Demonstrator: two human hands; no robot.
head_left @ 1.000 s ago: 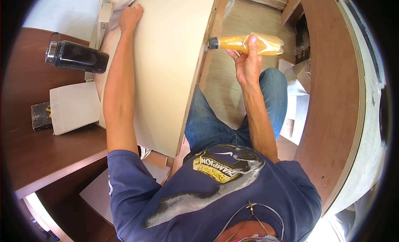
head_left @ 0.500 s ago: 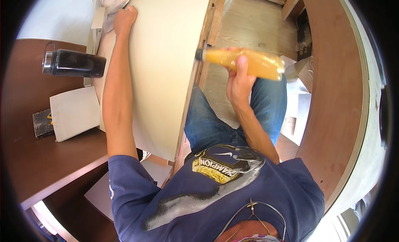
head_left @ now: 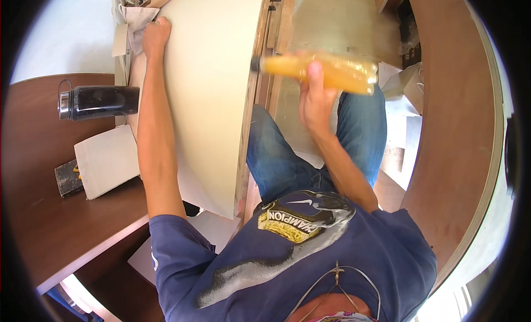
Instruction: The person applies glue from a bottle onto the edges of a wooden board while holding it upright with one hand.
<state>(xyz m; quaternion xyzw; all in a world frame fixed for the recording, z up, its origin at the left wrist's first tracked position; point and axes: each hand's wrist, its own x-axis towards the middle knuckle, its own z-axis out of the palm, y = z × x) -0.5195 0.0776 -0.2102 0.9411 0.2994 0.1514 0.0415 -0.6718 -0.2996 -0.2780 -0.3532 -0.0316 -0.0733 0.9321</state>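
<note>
flask (head_left: pixel 99 102) left of board (head_left: pixel 213 89) — bottle (head_left: pixel 321 72) right

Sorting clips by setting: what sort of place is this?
Probably a carpentry or furniture workshop: a large cream laminated board steadied by the left hand, an orange glue bottle in the right hand, and curved brown panels nearby.

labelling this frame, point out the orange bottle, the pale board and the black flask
orange bottle (head_left: pixel 337 73), head view, middle of its body
pale board (head_left: pixel 213 95), head view, flat top face
black flask (head_left: pixel 102 102), head view, dark side wall
</note>
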